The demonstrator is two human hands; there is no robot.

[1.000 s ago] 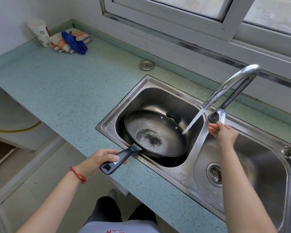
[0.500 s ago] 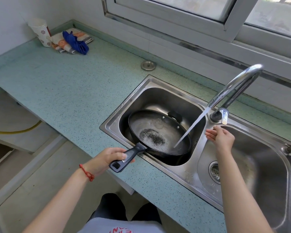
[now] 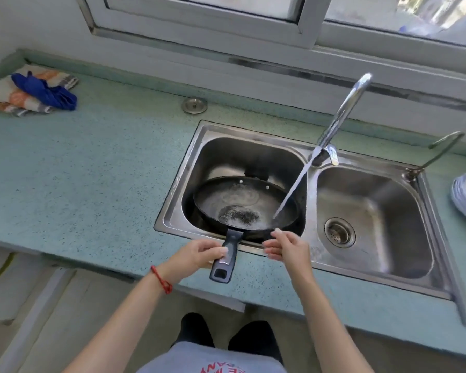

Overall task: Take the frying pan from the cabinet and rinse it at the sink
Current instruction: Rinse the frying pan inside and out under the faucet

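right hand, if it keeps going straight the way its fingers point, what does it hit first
Most likely the near rim of the frying pan: the right hand points its fingers up and left, fingertips just short of that rim. Beyond lies the water stream. Depth is unclear, so it might pass above the rim.

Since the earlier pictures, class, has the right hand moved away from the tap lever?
Yes. The right hand has left the tap lever and come back toward the person, now just beside the frying pan rim at the sink's front edge.
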